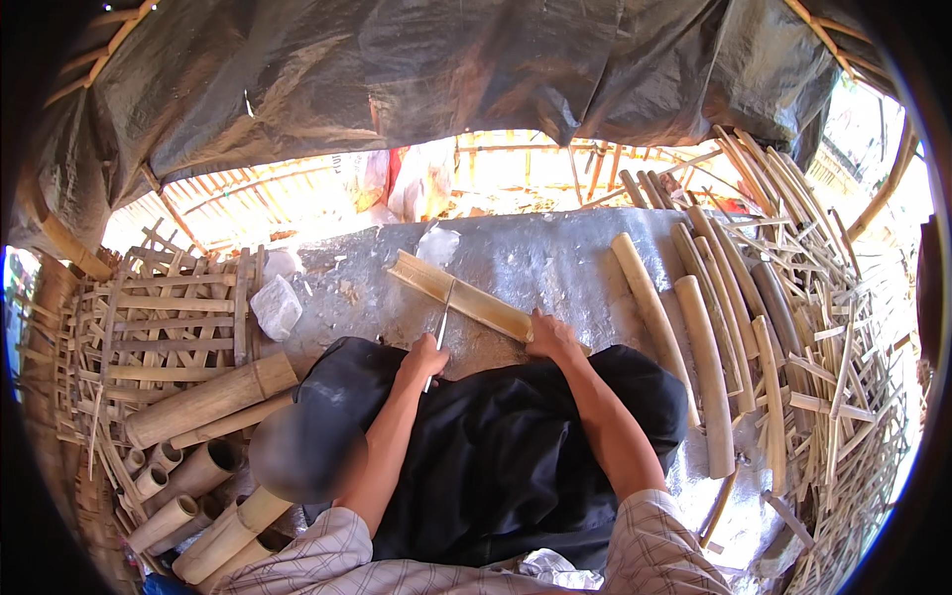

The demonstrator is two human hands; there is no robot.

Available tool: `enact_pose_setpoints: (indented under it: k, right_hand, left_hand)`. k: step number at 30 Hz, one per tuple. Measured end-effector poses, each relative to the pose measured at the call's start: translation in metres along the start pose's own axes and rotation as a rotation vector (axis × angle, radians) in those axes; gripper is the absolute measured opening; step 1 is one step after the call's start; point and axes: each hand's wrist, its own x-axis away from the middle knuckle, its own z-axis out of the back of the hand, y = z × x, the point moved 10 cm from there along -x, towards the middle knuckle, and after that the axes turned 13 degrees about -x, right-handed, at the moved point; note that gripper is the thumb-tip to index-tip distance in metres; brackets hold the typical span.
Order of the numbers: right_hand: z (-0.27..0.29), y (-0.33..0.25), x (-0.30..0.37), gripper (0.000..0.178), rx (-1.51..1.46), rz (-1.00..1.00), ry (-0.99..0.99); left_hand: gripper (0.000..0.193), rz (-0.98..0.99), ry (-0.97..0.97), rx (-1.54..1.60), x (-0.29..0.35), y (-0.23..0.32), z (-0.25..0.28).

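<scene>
My left hand is closed around a slender, pale, knife-like tool. Its far tip rests across a split length of bamboo, whose hollow inner side faces up. The bamboo lies slanted in front of my knees, with its far end to the left. At its near right end, my right hand grips it. Dark cloth covers my lap just below both hands.
Bamboo lengths lie on the grey sheet to the right, beside piled thin strips. At left are a woven bamboo lattice, a pale stone and several bamboo tubes. A blurred dark round shape covers my left side. Black sheeting hangs overhead.
</scene>
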Motion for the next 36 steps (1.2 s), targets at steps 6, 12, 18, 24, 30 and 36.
enact_pose_setpoints:
  k: [6,12,18,24,30,36]
  right_hand:
    - [-0.01,0.003,-0.008,0.067,0.012,-0.002,-0.01]
    - [-0.003,0.013,-0.005,0.067,0.011,0.003,0.023]
    - [-0.01,-0.002,-0.006,0.068,-0.009,-0.006,-0.013]
    - [-0.003,0.005,-0.002,0.067,0.024,-0.024,-0.024]
    - [-0.006,-0.011,-0.004,0.063,-0.001,-0.003,-0.007]
    - [-0.003,0.0,0.0,0.063,0.015,-0.024,-0.023]
  left_hand:
    - [0.024,-0.083,-0.03,0.229,-0.001,0.008,0.004]
    - [0.021,-0.465,0.304,0.665,0.037,0.075,0.057]
    - [0.037,-0.193,0.228,0.223,0.007,0.024,0.035]
    - [0.042,0.001,-0.025,0.051,-0.004,0.003,-0.006]
    - [0.031,-0.257,0.138,0.471,-0.002,0.018,0.024]
    - [0.034,-0.462,0.541,0.568,0.051,0.064,0.076]
